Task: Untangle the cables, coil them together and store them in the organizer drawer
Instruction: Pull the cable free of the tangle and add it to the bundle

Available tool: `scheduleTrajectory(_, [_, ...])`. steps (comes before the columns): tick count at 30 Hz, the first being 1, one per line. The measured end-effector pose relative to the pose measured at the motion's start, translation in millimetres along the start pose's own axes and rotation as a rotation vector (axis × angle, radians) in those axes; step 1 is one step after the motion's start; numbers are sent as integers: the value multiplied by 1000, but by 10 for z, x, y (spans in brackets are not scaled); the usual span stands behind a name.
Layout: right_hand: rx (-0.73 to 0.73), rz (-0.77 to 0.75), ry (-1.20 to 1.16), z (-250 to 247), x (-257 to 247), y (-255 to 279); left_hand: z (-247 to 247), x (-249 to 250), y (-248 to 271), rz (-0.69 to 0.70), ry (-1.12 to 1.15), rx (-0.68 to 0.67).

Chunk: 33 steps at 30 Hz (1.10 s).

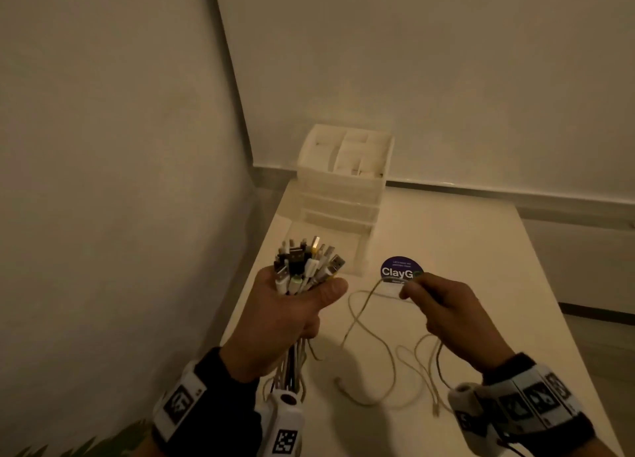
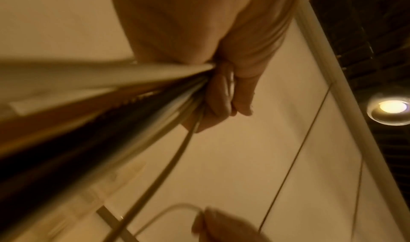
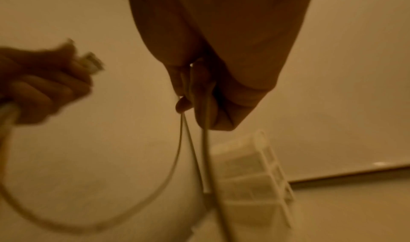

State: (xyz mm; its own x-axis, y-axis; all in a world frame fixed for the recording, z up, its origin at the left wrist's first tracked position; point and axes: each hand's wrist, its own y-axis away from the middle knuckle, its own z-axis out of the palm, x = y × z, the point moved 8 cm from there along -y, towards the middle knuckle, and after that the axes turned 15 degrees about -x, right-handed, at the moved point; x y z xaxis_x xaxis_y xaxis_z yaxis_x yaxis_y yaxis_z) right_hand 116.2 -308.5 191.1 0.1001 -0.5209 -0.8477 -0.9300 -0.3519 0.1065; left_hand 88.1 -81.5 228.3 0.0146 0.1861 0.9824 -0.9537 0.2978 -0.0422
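The left hand (image 1: 292, 312), at lower centre of the head view, is closed tight around a thick bundle of cables (image 1: 305, 267), whose plugs fan upward out of the fist while the cords hang down below it past the wrist. The right hand (image 1: 443, 312), to the right of it, has its fingers (image 1: 412, 290) curled and pinching a pale loose cable (image 1: 374, 339) that loops down onto the white bench (image 1: 481, 250) between the two hands. A round purple sticker (image 1: 400, 269) lies on the bench just above the right hand. The white organizer (image 1: 343, 175) stands at the bench's far left corner, upper centre of the frame, with its lowest drawer (image 1: 326, 250) pulled out toward the left hand.
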Motion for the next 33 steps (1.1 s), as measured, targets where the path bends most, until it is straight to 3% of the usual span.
scheduleTrajectory(4, [-169, -145, 56, 187, -558, 124, 264, -58, -132, -2, -68, -22])
scheduleTrajectory(7, [-186, -222, -6, 176, -753, 236, 459, -94, -201, 6, -82, -106])
scheduleTrajectory(11, [-152, -219, -58, 116, -741, 317, 571, -122, -241, -23, -71, -166])
scheduleTrajectory(14, [-158, -177, -160, 138, -557, 333, 448, -140, -272, -17, -118, -49])
scheduleTrajectory(17, [-187, -122, -273, 172, -309, 370, 185, -111, -259, 47, 81, 101])
scheduleTrajectory(22, [-247, -60, -179, 181, 112, 495, -393, 131, -74, 181, 173, 281])
scheduleTrajectory(26, [-269, 81, -92, 110, 587, 569, -913, 167, 178, 218, 239, 463])
scheduleTrajectory(29, [-248, 152, -35, 42, 798, 600, -1028, 222, 338, 211, 81, 575])
scheduleTrajectory(33, [-196, 100, 49, 48, 577, 540, -744, 380, 465, 239, -285, 677])
